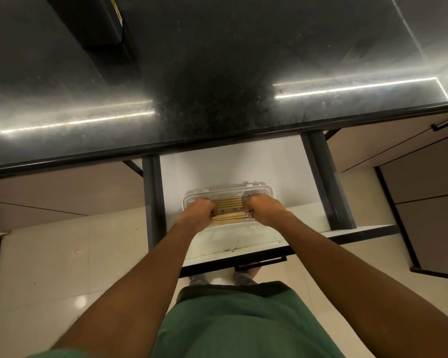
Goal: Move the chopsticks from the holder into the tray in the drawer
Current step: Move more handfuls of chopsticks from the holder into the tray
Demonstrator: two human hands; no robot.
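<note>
Pale wooden chopsticks [228,208] lie flat and side by side in the white plastic tray [267,188], running left to right across it, in two loose groups with a narrow gap between them. That tray sits on the white floor of the open drawer [217,166], toward its front and roughly midway between the dark grey side rails. Both hands are down in the tray: the left hand [201,210] covers the left ends of the sticks and the right hand [261,208] covers the right ends. Fingers of each hand are curled inward, knuckles up, and appear closed about the stick ends; the fingertips themselves are hidden beneath the hands, so the exact grip cannot be confirmed. Bare forearms reach in from the lower corners of the view, meeting at the tray. Drawer front carries a black bar handle [260,263], seen below the tray, and some dark specks mark the drawer floor near its front edge. Black polished counter [217,73] overhangs the back of the drawer and shows bright strip-light reflections. A dark box-shaped object [98,24] stands on the counter at upper left; its nature cannot be told. Green garment [230,321] fills the lower centre, above a glossy cream tiled floor [62,267]
</note>
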